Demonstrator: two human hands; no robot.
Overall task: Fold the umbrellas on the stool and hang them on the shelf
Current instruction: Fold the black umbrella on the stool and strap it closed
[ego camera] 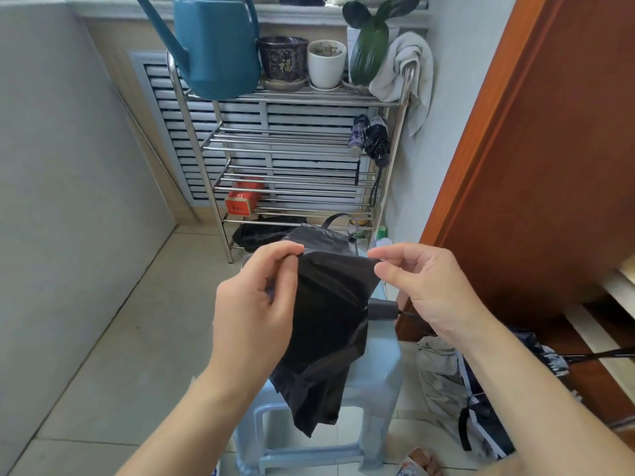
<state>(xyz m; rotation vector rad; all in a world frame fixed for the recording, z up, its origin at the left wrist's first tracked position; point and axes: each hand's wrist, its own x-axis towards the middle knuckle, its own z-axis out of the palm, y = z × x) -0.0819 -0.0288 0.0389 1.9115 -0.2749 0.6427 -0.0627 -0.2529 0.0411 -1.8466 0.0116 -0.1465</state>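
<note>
Evidently mid-fold, both hands (left hand (254, 304), right hand (422, 286)) pinch the black umbrella (326, 324) canopy's edge above the stool (381, 365); next, pleats need wrapping, strapping.

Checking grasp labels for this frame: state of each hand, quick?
Left hand: fingers pinch the top edge of the black umbrella canopy.
Right hand: thumb and forefinger pinch the same edge on the other side.

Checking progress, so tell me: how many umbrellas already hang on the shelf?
2: a purple patterned umbrella and a dark umbrella beside it, both at the shelf's right end. Others may be hidden.
</note>
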